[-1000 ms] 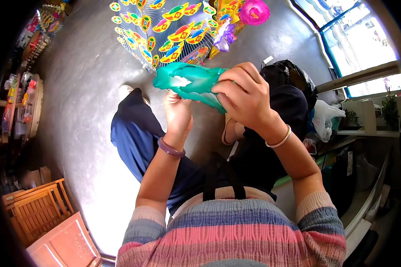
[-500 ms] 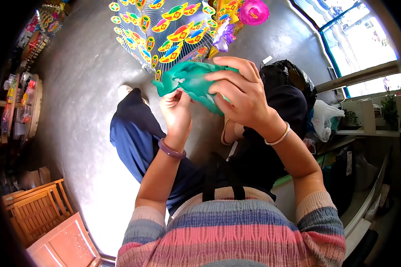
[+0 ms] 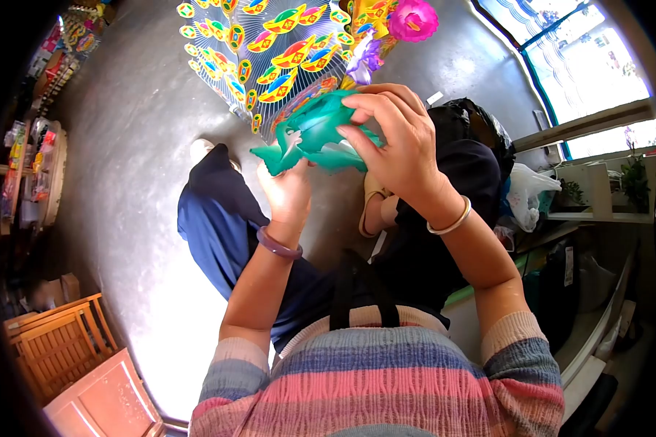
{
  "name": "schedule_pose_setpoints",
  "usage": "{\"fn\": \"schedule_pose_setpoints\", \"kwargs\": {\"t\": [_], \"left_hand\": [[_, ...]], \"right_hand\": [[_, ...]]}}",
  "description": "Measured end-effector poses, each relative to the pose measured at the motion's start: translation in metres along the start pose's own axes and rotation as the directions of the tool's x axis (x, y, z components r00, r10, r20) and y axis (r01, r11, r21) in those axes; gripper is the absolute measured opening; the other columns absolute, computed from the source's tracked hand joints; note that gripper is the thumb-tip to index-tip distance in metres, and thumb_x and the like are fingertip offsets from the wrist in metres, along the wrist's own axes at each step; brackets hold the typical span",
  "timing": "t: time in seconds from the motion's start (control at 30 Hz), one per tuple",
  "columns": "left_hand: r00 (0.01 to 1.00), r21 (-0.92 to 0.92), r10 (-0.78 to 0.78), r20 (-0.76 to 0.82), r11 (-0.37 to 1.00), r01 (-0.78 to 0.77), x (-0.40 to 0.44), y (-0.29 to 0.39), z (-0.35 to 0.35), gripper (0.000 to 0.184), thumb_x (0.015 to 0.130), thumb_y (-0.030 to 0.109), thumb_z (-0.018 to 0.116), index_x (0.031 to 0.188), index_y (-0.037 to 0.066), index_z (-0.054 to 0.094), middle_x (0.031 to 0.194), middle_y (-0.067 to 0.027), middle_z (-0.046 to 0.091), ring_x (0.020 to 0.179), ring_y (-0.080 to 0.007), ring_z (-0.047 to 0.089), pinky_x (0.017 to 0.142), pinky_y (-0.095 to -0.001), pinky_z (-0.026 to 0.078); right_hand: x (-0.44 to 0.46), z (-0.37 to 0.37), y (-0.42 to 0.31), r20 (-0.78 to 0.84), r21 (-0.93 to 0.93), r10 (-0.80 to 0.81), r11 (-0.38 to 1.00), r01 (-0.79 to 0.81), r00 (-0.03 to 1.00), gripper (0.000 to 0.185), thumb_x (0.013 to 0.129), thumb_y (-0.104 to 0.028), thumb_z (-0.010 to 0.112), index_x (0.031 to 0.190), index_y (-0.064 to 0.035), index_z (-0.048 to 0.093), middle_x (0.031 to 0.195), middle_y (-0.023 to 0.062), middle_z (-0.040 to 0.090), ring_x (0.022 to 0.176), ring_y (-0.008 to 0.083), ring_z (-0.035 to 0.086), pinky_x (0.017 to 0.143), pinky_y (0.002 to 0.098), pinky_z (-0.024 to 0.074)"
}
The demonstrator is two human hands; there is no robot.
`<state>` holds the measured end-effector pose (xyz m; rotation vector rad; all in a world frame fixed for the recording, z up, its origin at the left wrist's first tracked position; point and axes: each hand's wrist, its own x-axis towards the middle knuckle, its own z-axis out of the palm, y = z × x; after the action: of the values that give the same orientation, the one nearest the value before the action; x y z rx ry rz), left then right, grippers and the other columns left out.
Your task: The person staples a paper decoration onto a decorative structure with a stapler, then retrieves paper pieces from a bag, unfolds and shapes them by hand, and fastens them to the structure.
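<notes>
Crumpled green sheet held between my hands: right hand pinches its near side, left hand grips its lower edge, fingertips hidden. Purple flower beyond my right hand.

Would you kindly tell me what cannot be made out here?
Head view: left hand, most fingers hidden behind the green piece.
Head view: patterned decoration, cut off by the upper edge.
Head view: black bag, contents, if any, hidden by dark plastic.
Head view: small goods at left, too small to identify.
</notes>
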<state>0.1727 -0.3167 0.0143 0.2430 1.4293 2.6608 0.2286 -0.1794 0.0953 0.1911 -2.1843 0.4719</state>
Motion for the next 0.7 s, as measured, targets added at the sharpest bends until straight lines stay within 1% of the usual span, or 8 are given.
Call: {"fn": "schedule_pose_setpoints", "kwargs": {"t": [0.07,0.17,0.23,0.37,0.47,0.53,0.63,0.7], "left_hand": [[0.999,-0.016,-0.012,0.038,1.0,0.013,-0.002,0.003,0.002,0.012,0.08,-0.008,0.058,0.09,0.0,0.061,0.083,-0.002,0.061,0.072,-0.0096,0.055,0.063,-0.0249,0.045],[0.995,0.012,0.033,0.094,0.999,-0.034,-0.002,0.002,-0.002,0.012,0.082,-0.006,0.057,0.092,0.0,0.061,0.084,-0.0008,0.06,0.072,-0.0083,0.054,0.062,-0.0237,0.044],[0.998,0.031,0.016,0.054,0.999,-0.017,-0.002,0.0,-0.002,0.011,0.083,-0.005,0.057,0.092,0.0,0.062,0.083,-0.0005,0.059,0.072,-0.0078,0.053,0.062,-0.0233,0.043],[0.999,0.072,0.042,0.02,0.996,-0.043,-0.001,-0.001,0.0,0.006,0.084,-0.003,0.058,0.087,0.0,0.062,0.078,-0.0013,0.06,0.068,-0.0083,0.054,0.06,-0.0232,0.044],[0.991,0.042,0.003,0.135,0.999,-0.009,0.002,-0.007,-0.01,0.006,0.084,-0.004,0.058,0.085,0.0,0.062,0.073,-0.002,0.06,0.063,-0.0084,0.054,0.058,-0.0233,0.045],[0.991,0.027,0.016,0.131,0.999,-0.02,0.005,-0.008,-0.011,0.006,0.083,-0.005,0.058,0.084,0.0,0.061,0.071,-0.0035,0.061,0.06,-0.0093,0.055,0.057,-0.0234,0.045],[0.995,0.047,0.012,0.103,0.999,-0.017,0.005,-0.007,-0.011,0.008,0.083,-0.007,0.058,0.086,0.0,0.061,0.073,-0.0049,0.062,0.061,-0.0097,0.056,0.056,-0.0231,0.045],[0.995,0.075,0.012,0.094,0.997,-0.019,0.002,-0.004,-0.009,0.01,0.082,-0.008,0.057,0.089,-0.001,0.061,0.075,-0.005,0.062,0.062,-0.0098,0.056,0.057,-0.0227,0.044]], "right_hand": [[0.001,-0.001,0.0,0.011,-0.009,0.021,1.0,-0.021,1.0,0.028,0.066,-0.012,0.073,0.089,-0.0067,0.06,0.07,0.0019,0.059,0.077,0.0247,0.058,0.07,0.0359,0.0446],[0.002,-0.002,0.001,0.035,-0.027,0.06,0.998,-0.059,0.998,0.026,0.066,-0.013,0.074,0.087,-0.0075,0.061,0.068,0.002,0.056,0.073,0.0245,0.056,0.067,0.0357,0.0441],[0.002,-0.003,0.001,0.044,-0.032,0.093,0.995,-0.091,0.995,0.022,0.066,-0.014,0.073,0.085,-0.0085,0.062,0.069,0.0025,0.055,0.072,0.0243,0.055,0.066,0.0357,0.0437],[0.004,-0.004,0.002,0.027,-0.053,0.038,0.998,-0.037,0.999,0.014,0.067,-0.014,0.072,0.077,-0.0104,0.062,0.074,0.0029,0.056,0.074,0.0233,0.055,0.066,0.0354,0.0436],[0.004,-0.003,0.003,0.021,-0.063,-0.036,0.997,0.037,0.999,0.01,0.067,-0.012,0.07,0.072,-0.011,0.061,0.078,0.0031,0.055,0.076,0.0232,0.055,0.069,0.0358,0.0436],[0.002,-0.003,0.002,0.028,-0.053,-0.114,0.992,0.115,0.993,0.009,0.066,-0.011,0.069,0.07,-0.0111,0.06,0.079,0.0032,0.055,0.077,0.0236,0.055,0.071,0.0363,0.0435],[0.0,0.001,-0.001,-0.013,-0.013,-0.107,0.994,0.107,0.994,0.009,0.066,-0.009,0.067,0.07,-0.0113,0.06,0.081,0.0037,0.055,0.078,0.0244,0.056,0.073,0.0372,0.0429],[0.002,-0.001,0.0,-0.019,0.028,-0.031,0.999,0.032,0.999,0.013,0.067,-0.007,0.067,0.078,-0.01,0.061,0.081,0.0043,0.056,0.078,0.0252,0.055,0.072,0.037,0.0432]]}}
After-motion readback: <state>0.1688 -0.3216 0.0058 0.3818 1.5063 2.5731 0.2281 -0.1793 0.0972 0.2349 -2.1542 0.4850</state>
